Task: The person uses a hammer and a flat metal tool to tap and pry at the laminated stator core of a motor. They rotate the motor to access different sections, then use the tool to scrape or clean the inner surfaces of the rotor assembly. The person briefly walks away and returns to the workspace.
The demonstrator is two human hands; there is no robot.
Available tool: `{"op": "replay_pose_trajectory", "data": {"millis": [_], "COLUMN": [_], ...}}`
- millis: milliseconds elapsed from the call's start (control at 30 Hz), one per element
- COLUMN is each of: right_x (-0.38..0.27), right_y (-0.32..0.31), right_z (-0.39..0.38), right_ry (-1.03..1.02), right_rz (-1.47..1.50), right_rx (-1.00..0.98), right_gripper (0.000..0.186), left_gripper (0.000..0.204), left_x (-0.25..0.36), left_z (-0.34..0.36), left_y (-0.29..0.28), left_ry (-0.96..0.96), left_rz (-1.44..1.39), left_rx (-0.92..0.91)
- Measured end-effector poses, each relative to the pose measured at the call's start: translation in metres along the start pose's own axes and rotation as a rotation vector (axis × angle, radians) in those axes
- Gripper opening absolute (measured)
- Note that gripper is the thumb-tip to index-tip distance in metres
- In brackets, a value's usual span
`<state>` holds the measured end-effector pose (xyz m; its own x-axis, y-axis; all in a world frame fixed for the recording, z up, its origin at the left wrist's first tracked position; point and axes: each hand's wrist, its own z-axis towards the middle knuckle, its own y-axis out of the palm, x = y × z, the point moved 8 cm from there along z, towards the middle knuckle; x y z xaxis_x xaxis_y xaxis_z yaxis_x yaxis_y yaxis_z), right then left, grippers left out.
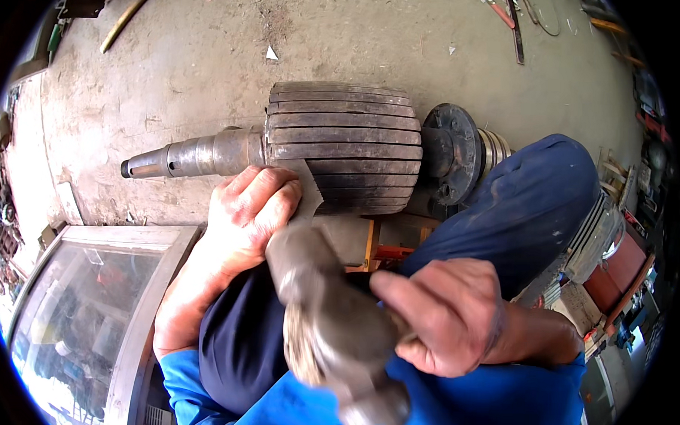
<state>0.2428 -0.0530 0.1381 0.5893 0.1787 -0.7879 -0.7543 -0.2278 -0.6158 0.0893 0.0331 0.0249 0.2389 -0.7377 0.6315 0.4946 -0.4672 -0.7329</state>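
A metal rotor with a slotted cylindrical core (343,130) lies crosswise in front of me, with a stepped shaft (185,155) at its left and a dark round flange (454,153) at its right. My left hand (251,213) is closed on a thin grey plate (304,177), held against the lower left of the core. My right hand (445,313) grips a large metal hammer, blurred by motion; its head (328,324) hangs in front of my lap, its upper end near my left hand, and hides part of the handle.
A framed glass pane (93,301) lies at lower left. My raised right knee (539,182) is beside the flange. A pole (129,18) and tools (504,16) lie on the concrete floor (188,57) beyond. Assorted items crowd the right side around a reddish box (615,278).
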Motion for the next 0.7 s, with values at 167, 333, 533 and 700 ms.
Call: {"op": "replay_pose_trajectory", "data": {"millis": [167, 333, 533, 700], "right_x": [0.001, -0.001, -0.001, 0.003], "right_y": [0.008, 0.006, 0.0, 0.0], "right_z": [0.008, 0.015, 0.018, 0.017], "right_ry": [0.011, 0.006, 0.023, 0.021], "right_rz": [-0.097, -0.151, -0.139, -0.101], "right_rx": [-0.079, -0.031, -0.019, -0.011], "right_gripper": [0.057, 0.062, 0.063, 0.061], "left_gripper": [0.032, 0.035, 0.029, 0.03], "left_x": [-0.006, -0.012, -0.018, -0.021], "left_z": [0.012, 0.007, 0.001, 0.002], "left_y": [-0.005, 0.006, 0.006, 0.012], "left_ry": [-0.036, -0.044, -0.077, -0.104], "left_rz": [-0.028, -0.035, -0.035, -0.097], "left_rx": [-0.01, -0.015, -0.007, -0.026]}}
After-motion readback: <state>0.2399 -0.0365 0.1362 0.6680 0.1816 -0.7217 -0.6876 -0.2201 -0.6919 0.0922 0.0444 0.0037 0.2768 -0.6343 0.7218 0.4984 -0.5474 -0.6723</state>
